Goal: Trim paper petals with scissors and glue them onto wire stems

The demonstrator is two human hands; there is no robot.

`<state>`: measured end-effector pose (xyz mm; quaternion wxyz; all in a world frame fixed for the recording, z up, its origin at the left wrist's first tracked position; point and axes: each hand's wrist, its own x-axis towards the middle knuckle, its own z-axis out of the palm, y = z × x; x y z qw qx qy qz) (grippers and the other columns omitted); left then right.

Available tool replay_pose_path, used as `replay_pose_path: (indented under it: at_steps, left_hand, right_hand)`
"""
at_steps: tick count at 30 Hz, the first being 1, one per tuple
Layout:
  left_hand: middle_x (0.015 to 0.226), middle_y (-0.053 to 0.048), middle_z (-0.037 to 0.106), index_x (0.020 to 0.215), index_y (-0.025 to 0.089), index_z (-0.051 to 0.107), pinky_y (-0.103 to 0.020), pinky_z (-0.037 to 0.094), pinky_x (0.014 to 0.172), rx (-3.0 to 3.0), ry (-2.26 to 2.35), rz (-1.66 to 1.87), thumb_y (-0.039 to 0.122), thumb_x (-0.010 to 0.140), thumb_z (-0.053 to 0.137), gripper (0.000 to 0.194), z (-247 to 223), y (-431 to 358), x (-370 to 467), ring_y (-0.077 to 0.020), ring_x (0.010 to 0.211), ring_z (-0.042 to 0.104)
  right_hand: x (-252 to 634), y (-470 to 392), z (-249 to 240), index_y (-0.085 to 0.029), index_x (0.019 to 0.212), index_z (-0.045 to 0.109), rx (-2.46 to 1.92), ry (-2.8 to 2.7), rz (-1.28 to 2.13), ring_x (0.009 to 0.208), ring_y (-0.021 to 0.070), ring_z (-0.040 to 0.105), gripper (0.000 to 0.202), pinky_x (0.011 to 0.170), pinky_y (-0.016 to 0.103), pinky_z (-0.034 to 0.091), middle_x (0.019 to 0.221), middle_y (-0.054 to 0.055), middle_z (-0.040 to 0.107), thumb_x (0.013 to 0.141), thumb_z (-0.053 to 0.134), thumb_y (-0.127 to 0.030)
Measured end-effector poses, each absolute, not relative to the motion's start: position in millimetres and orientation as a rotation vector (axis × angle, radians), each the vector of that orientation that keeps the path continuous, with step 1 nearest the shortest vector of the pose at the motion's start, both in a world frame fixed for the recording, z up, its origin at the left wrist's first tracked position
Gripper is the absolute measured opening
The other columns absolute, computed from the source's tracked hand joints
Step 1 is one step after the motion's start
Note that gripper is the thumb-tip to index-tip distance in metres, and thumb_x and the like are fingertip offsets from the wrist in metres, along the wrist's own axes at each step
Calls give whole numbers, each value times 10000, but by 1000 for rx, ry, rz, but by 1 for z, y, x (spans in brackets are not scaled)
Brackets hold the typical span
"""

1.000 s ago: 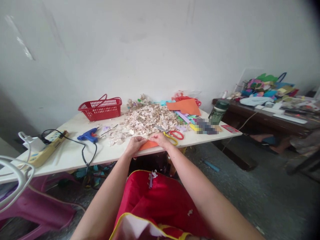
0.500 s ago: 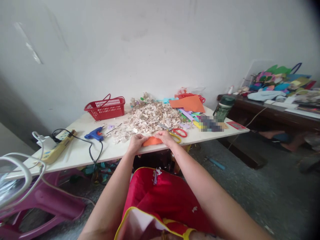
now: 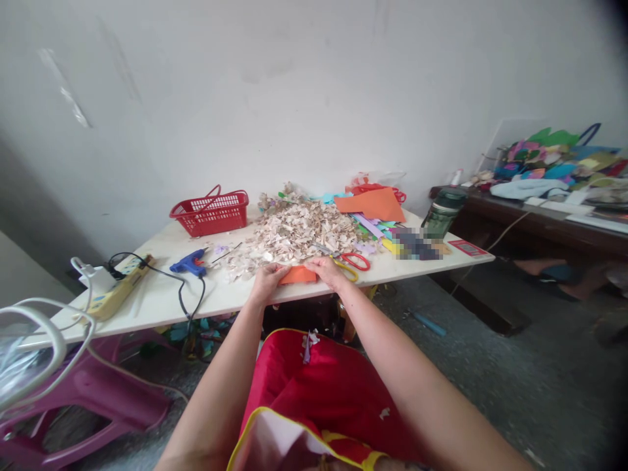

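Note:
Between my two hands, at the front edge of the white table, is a small orange piece (image 3: 299, 275) that looks like paper or foam sheet. My left hand (image 3: 267, 280) pinches its left end, and my right hand (image 3: 328, 271) grips its right end. Scissors with red and yellow handles (image 3: 354, 261) lie just right of my right hand. A heap of pale scraps (image 3: 309, 226) spreads behind my hands. Farther back on the right lies a larger orange sheet (image 3: 375, 204) on coloured strips.
A red basket (image 3: 210, 217) stands at the back left of the table (image 3: 161, 301). Nearer are a blue glue gun (image 3: 190, 262) with its cord and a power strip (image 3: 115, 296). A green bottle (image 3: 443, 212) stands on the right. A person's foot shows at far right.
The whole view has shifted slightly, so things sit a little farther right. The orange piece between my hands looks flatter and more even along its top edge.

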<state>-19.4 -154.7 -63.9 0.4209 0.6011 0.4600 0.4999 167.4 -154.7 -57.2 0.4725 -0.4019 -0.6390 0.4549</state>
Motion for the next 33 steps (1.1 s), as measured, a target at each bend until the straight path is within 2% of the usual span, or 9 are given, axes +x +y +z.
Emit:
replay_pose_path:
  at_steps: [3, 7, 11, 17, 22, 28, 33]
  left_hand:
    - [521, 15, 542, 629, 131, 602, -194, 306, 441, 1491, 1132, 1256, 470, 587, 664, 347, -62, -156, -19, -82, 472, 441]
    - [651, -37, 639, 769, 124, 664, -224, 393, 504, 1414, 1083, 1204, 466, 546, 695, 409, -58, -159, -17, -136, 569, 543]
    - [710, -57, 665, 779, 119, 676, -252, 435, 554, 1367, 1046, 1201, 460, 520, 713, 430, -58, -159, -18, -163, 623, 580]
    - [676, -34, 667, 741, 131, 684, -246, 446, 558, 1230, 908, 1180, 374, 505, 750, 344, -57, -159, -20, -141, 581, 585]
    - [656, -43, 662, 744, 117, 686, -245, 449, 541, 1135, 865, 1199, 310, 482, 772, 337, -55, -159, -20, -133, 564, 577]
    - [668, -43, 661, 753, 113, 689, -218, 450, 518, 1060, 819, 1203, 240, 496, 774, 299, -55, -158, -22, -103, 547, 557]
    - [657, -43, 661, 724, 109, 683, -214, 479, 522, 991, 765, 1212, 177, 499, 770, 250, -52, -161, -22, -108, 558, 574]
  right_hand:
    - [168, -154, -60, -160, 681, 651, -967, -1543, 1126, 500, 97, 452, 296, 498, 226, 367, 549, -27, 529, 653, 602, -451]
    - [168, -150, -65, -160, 764, 669, -958, -1512, 1170, 498, 110, 484, 324, 493, 240, 392, 580, -14, 566, 666, 589, -458]
    - [169, -146, -68, -155, 782, 683, -921, -1477, 1203, 586, 123, 526, 302, 565, 247, 417, 663, 13, 636, 631, 636, -411]
    - [171, -150, -63, -147, 815, 692, -828, -1425, 1319, 606, 122, 537, 280, 582, 245, 404, 700, 30, 659, 593, 669, -316]
    - [170, -152, -61, -150, 840, 684, -833, -1375, 1398, 487, 101, 518, 302, 493, 252, 403, 717, 35, 650, 596, 671, -328]
    - [171, -150, -62, -133, 822, 680, -781, -1303, 1452, 486, 104, 519, 305, 454, 239, 405, 591, 16, 605, 571, 701, -305]
    - [171, -152, -60, -143, 771, 682, -731, -1255, 1504, 490, 100, 518, 260, 438, 231, 416, 577, -1, 596, 545, 721, -266]
